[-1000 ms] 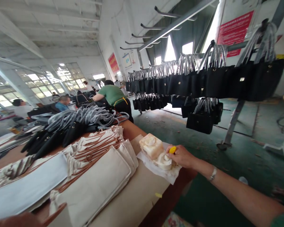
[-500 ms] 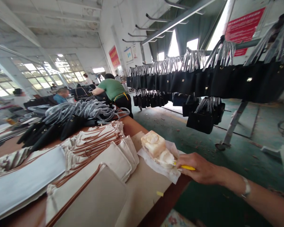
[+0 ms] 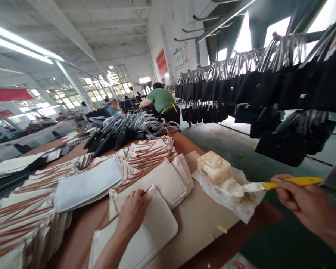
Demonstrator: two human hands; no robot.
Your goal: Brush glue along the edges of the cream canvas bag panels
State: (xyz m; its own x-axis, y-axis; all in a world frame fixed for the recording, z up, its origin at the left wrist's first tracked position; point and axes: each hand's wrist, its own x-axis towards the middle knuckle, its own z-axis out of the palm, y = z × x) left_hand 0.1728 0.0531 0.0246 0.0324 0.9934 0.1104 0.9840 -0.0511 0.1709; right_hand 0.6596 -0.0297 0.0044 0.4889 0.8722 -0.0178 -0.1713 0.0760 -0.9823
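Observation:
My right hand (image 3: 305,205) grips a brush (image 3: 291,182) by its yellow handle. The bristle end rests at white paste (image 3: 233,188) lying on a white sheet (image 3: 245,213). Beside the paste stands a yellowish-white block-shaped container (image 3: 214,167), its surface smeared. At the near part of the table, my left hand (image 3: 134,209) lies on a cream bag panel (image 3: 154,228), fingers curled at its upper edge. Another cream panel (image 3: 162,183) of the same sort sits just behind it, overlapping others.
Rows of cream pieces with brown edging (image 3: 33,220) cover the table's left side. Black bags with wrapped handles (image 3: 128,130) are heaped farther back. A rack of hanging black bags (image 3: 249,89) stands at right. A person in a green top (image 3: 162,99) bends over beyond the table.
My left hand has come into view onto the front cream panel. My right hand has drawn the brush back, showing more of it. The view has swung left.

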